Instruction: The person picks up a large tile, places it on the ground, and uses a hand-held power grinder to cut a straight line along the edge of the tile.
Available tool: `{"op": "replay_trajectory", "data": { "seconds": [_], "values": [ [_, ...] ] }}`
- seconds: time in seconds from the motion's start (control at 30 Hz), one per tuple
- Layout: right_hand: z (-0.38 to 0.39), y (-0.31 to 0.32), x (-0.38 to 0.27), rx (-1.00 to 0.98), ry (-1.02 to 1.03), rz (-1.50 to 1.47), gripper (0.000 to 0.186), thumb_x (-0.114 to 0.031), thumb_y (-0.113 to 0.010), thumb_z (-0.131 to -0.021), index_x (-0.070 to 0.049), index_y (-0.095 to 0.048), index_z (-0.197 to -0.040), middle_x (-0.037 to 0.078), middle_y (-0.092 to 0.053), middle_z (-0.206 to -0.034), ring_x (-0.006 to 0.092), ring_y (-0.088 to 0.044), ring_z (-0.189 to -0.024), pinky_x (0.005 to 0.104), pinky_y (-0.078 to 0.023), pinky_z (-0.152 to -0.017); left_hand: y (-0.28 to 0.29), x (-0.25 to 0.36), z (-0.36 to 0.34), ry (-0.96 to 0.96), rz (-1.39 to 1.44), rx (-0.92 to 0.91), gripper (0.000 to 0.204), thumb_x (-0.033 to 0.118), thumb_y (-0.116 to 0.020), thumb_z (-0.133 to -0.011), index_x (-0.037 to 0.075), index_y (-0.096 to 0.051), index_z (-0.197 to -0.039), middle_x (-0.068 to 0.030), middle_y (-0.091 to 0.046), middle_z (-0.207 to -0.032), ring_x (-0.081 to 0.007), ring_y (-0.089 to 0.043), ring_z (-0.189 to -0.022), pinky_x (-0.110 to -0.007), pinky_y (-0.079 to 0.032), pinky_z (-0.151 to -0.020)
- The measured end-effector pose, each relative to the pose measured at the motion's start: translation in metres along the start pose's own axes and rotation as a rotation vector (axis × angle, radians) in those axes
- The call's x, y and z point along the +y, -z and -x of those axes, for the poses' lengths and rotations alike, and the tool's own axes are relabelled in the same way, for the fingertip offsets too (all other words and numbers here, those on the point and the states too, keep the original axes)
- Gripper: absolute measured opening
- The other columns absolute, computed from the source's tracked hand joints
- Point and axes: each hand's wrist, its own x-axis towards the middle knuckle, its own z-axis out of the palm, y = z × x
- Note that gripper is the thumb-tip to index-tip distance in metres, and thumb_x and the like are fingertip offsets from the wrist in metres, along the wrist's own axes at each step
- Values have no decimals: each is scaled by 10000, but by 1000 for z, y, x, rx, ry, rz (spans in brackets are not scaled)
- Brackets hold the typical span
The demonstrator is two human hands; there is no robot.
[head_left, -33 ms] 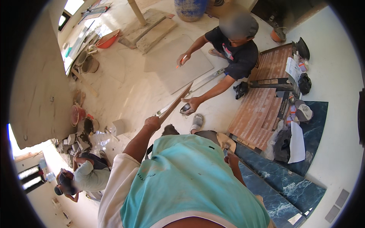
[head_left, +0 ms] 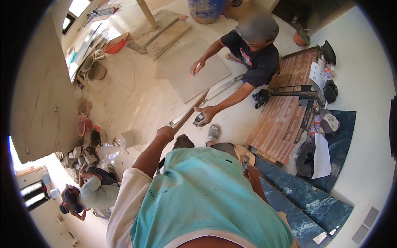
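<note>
Clamped left hand's (head_left: 165, 133) fingers on brown strip (head_left: 186, 117); couldn't judge right hand's (head_left: 251, 172); risked knocking co-worker's hand (head_left: 210, 111) beside strip by swinging.

A long strip (head_left: 191, 110) runs from the left hand (head_left: 166, 134) at its near end toward the far right, ending short of a co-worker (head_left: 261, 58). Left of that co-worker, a large flat slab (head_left: 182, 78) lies on the floor, with a metal bar (head_left: 226, 87) along its right. Beyond the slab stands a barrel (head_left: 205, 10); a basin (head_left: 115, 44) sits far left. On the right is a plank stack (head_left: 278, 128), with a cap (head_left: 329, 123) and a sheet (head_left: 321, 159) to its right; panels (head_left: 295, 192) lie nearer.
</note>
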Motion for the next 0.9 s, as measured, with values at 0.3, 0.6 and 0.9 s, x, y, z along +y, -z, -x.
{"op": "replay_trajectory", "data": {
  "seconds": [0.3,0.6,0.9],
  "values": [
    [-2,20,-51,123,-218,-301,244,-272,-612,-880,-49,-566,-967,59,-545,-698,185,-563,-559,336,-483,-489,40,48,-39,-74,-48,31,275,196,-534,-790,80,-688,-986,-148,-672,-1017,-297,-639,-984,-399,-500,-855],
    [40,1,7,-6,266,422,248,-217,-570,-921,8,-596,-821,96,-585,-688,211,-616,-589,359,-528,-535,90,71,-74,-257,-118,120,232,128,-522,-796,77,-693,-943,-152,-673,-1003,-294,-649,-963,-391,-511,-835],
    [69,-18,10,102,148,429,331,-261,-543,-940,16,-586,-765,89,-581,-686,164,-593,-585,305,-508,-538,184,116,-118,-387,35,522,243,283,-532,-893,77,-654,-930,-169,-655,-974,-344,-645,-915,-446,-512,-778]
  ]
}}
